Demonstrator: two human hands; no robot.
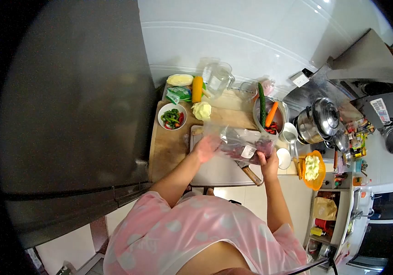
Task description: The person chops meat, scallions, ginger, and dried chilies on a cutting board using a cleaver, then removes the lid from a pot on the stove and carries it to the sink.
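The fingers of the right hand (270, 166) are closed on the near right end of a clear plastic bag (233, 141), thumb on top, close to its white label (248, 151). The left hand (206, 147) lies flat-looking at the bag's other end, palm down; it is blurred from where I stand, so I can't fairly tell whether its fingers pinch the film or only touch it. The left forearm slants in from the body, while the right one comes up steeply, elbow low.

The bag, with something dark red inside, is held above the pale cutting board (210, 172). Beneath its right part a knife (251, 175) lies aslant, wooden handle toward the board's near right corner. The board's front edge runs along the near edge of the bench (168, 149), and bare wood opens to its left.

On the right it is tighter: a steel bowl (256, 113) with a cucumber (262, 105) and a carrot (271, 114) stands just beyond the bag, and a white bowl (283, 158) sits just beside the right hand. At far left, a dark cabinet-like surface (82, 105) walls off the bench.
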